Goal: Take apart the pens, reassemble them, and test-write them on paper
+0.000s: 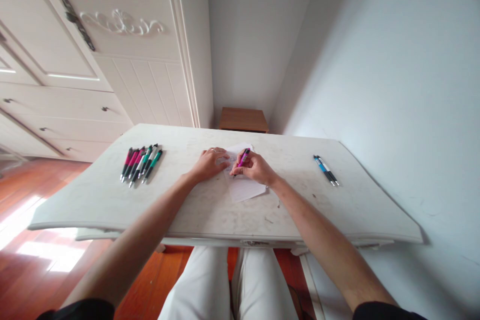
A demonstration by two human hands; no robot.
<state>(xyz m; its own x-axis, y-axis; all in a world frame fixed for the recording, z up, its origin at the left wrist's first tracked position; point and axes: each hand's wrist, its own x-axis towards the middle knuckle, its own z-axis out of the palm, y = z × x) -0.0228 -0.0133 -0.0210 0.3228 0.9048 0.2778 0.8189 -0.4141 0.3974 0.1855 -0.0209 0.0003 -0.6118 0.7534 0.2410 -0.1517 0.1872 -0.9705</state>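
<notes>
The right hand [255,167], fingers clamped on a pink pen [243,158], sets its tip on the paper [243,185]. The left hand [210,162] lies flat on the sheet, fingers together. More pens [140,162] lie to the left on the table [187,210].

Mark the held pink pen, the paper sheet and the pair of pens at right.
pink pen [244,156], head view, pink barrel.
paper sheet [245,190], head view, bare lower part.
pair of pens [325,170], head view, middle of the pair.
</notes>
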